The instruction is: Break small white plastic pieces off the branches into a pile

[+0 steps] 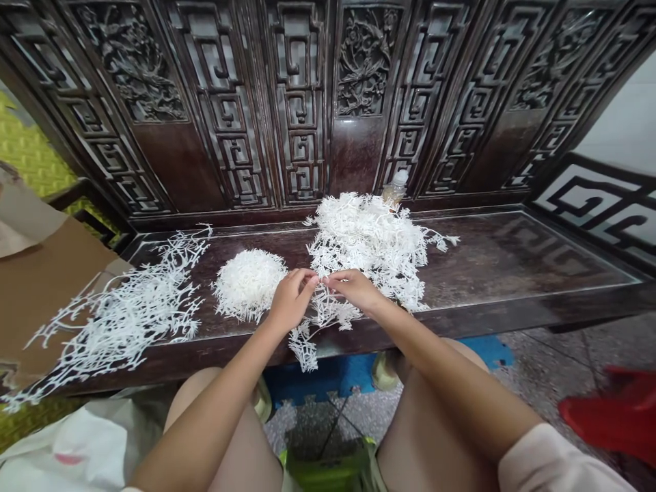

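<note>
Both hands meet over the front of the dark wooden bench. My left hand (293, 295) is closed, thumb and forefinger pinching a white branching piece (322, 304). Close beside it, fingertips nearly touching, my right hand (353, 287) pinches the same piece from the other side. The part between the fingertips is too small to make out. A large heap of white branched pieces (366, 236) lies just behind and right of the hands. Left of my left hand sits a rounded pile of short white bits (249, 283). Long, mostly bare white stems (136, 318) are heaped farther left.
The bench seat (486, 266) has a carved backrest (361, 150) behind it. A clear bottle (397, 184) stands behind the large heap. Brown cardboard (51, 287) lies at the left. A red object (612, 410) is on the floor at right, a green one (328, 475) between the legs.
</note>
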{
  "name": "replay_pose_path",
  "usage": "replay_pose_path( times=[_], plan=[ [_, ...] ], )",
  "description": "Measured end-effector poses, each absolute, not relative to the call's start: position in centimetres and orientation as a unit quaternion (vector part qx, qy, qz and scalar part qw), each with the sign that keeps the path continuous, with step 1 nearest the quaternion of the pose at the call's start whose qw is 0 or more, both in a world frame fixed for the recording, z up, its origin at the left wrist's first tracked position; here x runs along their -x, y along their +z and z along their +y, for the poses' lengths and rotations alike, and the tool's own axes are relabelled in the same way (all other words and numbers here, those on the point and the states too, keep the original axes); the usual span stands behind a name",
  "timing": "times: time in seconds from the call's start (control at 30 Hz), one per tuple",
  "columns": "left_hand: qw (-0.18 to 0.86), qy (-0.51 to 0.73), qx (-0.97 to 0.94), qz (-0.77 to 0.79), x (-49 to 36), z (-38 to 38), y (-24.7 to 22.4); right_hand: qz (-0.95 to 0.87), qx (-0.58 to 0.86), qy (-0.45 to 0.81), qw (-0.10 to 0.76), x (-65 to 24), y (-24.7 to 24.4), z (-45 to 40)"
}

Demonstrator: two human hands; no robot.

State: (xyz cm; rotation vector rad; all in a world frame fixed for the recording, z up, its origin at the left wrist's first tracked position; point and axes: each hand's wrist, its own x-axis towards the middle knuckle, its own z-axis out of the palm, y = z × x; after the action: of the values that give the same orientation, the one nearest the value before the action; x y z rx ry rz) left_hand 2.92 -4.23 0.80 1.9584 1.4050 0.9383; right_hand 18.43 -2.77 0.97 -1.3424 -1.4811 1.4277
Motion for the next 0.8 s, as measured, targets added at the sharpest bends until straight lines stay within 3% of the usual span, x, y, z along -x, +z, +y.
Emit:
replay_pose_path(
  times=[0.33, 0.57, 0.8],
  plan=[
    [0.466, 0.317, -0.634, 0.530, -3.1, -3.8, 0.3, -0.651, 0.502, 0.469, 0.322, -17.7, 1.5, -2.8],
    [0.595, 0.370, -0.479, 0.530, -2.8, -4.1, 0.5, -0.631, 0.459, 0.590, 0.206, -17.7, 2.0, -3.6],
    [0.630, 0.384, -0.434, 0.517, -2.6, -3.7, 1.7, -0.631, 0.434, 0.584, 0.268, -17.6, 3.0, -3.6]
  ],
)
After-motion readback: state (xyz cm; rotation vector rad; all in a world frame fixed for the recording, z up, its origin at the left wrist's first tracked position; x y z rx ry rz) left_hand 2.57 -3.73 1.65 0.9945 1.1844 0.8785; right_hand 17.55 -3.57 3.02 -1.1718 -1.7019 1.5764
